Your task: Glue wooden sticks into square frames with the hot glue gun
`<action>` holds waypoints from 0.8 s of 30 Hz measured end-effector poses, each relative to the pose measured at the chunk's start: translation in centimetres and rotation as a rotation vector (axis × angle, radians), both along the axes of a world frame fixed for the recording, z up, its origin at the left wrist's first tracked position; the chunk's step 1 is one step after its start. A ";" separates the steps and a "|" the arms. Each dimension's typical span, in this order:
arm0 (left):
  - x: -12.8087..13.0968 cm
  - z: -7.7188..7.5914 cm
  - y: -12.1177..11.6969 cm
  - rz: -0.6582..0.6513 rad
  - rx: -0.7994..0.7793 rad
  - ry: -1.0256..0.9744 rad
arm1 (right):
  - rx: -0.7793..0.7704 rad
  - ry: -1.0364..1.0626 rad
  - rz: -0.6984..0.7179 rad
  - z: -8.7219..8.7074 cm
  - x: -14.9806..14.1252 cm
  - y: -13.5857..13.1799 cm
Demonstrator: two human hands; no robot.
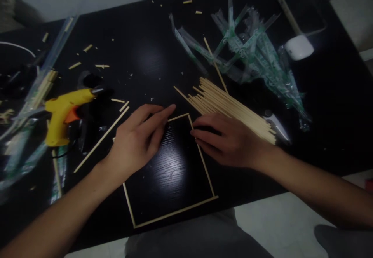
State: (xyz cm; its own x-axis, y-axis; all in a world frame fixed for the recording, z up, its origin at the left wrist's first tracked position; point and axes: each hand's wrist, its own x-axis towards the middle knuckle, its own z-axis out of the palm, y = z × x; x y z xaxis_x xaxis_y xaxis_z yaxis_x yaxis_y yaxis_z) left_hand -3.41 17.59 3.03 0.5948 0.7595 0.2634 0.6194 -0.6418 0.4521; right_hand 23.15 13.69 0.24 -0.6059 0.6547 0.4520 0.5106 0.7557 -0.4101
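A four-sided frame of thin wooden sticks lies on the dark table (250, 180). My left hand (140, 133) covers its far left corner, fingers stretched out over the far stick (179, 117); part of that stick is hidden underneath. At the right side of the frame, my right hand (224, 139) has its fingertips closed around the side stick (205, 164) near the far right corner. The near stick (175, 212) pokes slightly past the right corner. Beyond my right hand sits a bundle of wooden sticks (227, 104). One loose stick (101, 139) lies left of my left hand.
A yellow glue gun (58, 116) with an orange trigger lies at left, near plastic wrappers (26, 149). Green-printed wrappers (247, 48) pile up at back right, beside a phone (303, 9), a white case (299, 47) and a silver tool (278, 126). Short stick offcuts (88, 48) are scattered behind.
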 end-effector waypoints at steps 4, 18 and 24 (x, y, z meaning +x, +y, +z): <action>-2.1 3.1 0.3 0.114 0.081 -0.001 | 0.075 0.051 0.008 0.1 0.1 0.0; -13.0 4.8 -0.9 1.108 -0.323 0.091 | 0.108 0.120 -0.097 2.4 -0.1 -2.2; -14.2 3.1 0.1 0.967 -0.377 0.108 | -0.183 0.158 -0.111 2.7 -0.6 -8.0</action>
